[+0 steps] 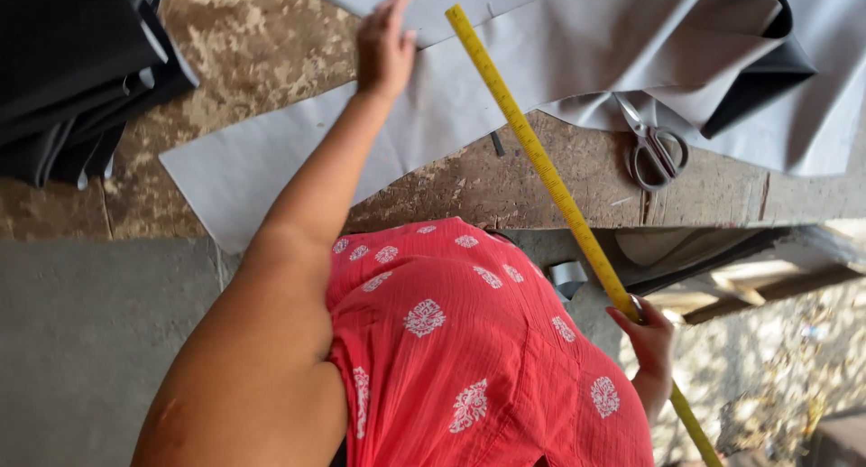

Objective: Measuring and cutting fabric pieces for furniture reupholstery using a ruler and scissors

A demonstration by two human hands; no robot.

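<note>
My left hand [383, 47] reaches far across the worn wooden table [505, 192] and lies flat on a long grey leatherette sheet [271, 160], fingers stretched out. My right hand [645, 341], low beside my red patterned top, grips the near end of a long yellow measuring ruler [532, 151]. The ruler runs diagonally from that hand up over the table edge and across the grey sheet, its far tip just right of my left hand. The ruler's lowest part continues past my right hand toward the bottom edge.
Metal scissors [657, 147] lie on the table at the right, beside folded grey sheets with a black underside [767, 70]. Stacked black material [72, 61] sits top left. Below the table are a concrete floor [90, 341], wooden slats [749, 286] and debris.
</note>
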